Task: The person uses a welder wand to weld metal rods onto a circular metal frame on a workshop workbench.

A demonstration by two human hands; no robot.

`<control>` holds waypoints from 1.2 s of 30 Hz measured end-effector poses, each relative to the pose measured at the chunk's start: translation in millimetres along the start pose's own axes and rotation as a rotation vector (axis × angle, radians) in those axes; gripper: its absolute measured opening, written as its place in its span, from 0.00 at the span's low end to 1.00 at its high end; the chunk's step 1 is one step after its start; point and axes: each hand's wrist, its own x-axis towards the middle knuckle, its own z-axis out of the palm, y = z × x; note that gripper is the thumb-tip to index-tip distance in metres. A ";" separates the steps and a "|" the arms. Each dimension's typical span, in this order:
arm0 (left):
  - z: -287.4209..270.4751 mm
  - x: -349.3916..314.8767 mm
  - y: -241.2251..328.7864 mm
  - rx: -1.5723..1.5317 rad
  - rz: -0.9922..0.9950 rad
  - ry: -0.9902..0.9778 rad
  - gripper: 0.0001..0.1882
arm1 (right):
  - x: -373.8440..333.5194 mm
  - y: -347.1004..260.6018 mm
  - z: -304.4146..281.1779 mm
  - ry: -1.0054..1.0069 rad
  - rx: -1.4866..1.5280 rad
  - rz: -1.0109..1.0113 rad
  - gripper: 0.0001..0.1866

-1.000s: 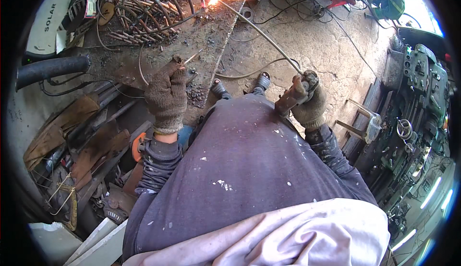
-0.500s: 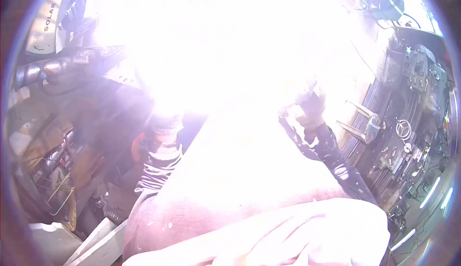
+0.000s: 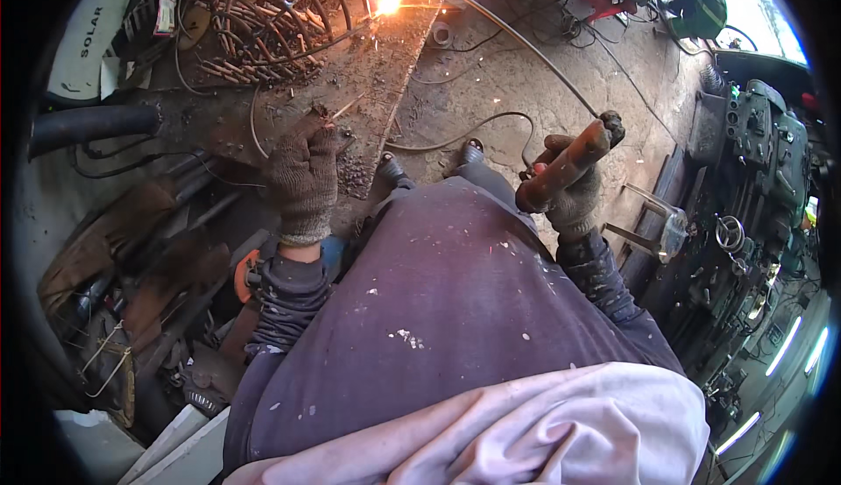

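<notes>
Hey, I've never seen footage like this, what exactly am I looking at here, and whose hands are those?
This is one round fisheye picture from a camera worn on a person's head, looking down, so straight lines bend near the rim. The two gloved hands belong to that person, and the dark trousers in the middle are theirs too.

The right hand has its grip closed on a rust-brown handle carrying a long thin rod. The rod reaches to a bright orange glow on a cage of bent metal rods. The left hand rests on the dirty ground, with thin sticks at its fingertips; whether it grips them is unclear. Cables trail across the ground, and scrap metal lies on the left.
</notes>
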 end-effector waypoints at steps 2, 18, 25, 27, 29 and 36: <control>1.8 0.2 -0.7 0.045 0.034 0.028 0.10 | 6.6 -0.1 -5.6 -0.015 0.018 -0.041 0.24; 40.9 -19.1 33.2 0.374 -0.252 0.370 0.12 | 129.9 36.0 -68.6 -0.512 0.207 -0.021 0.30; 43.7 -18.2 33.5 0.435 -0.179 0.423 0.12 | 151.1 39.5 -71.1 -0.605 0.003 -0.137 0.31; 45.1 -18.6 31.4 0.411 -0.180 0.412 0.11 | 150.7 33.3 -69.7 -0.589 0.067 -0.122 0.30; 45.0 -16.8 30.7 0.387 -0.178 0.398 0.11 | 150.0 35.3 -70.2 -0.588 0.059 -0.091 0.31; 43.7 -14.9 33.9 0.387 -0.134 0.372 0.10 | 149.7 43.6 -65.7 -0.581 0.061 -0.004 0.33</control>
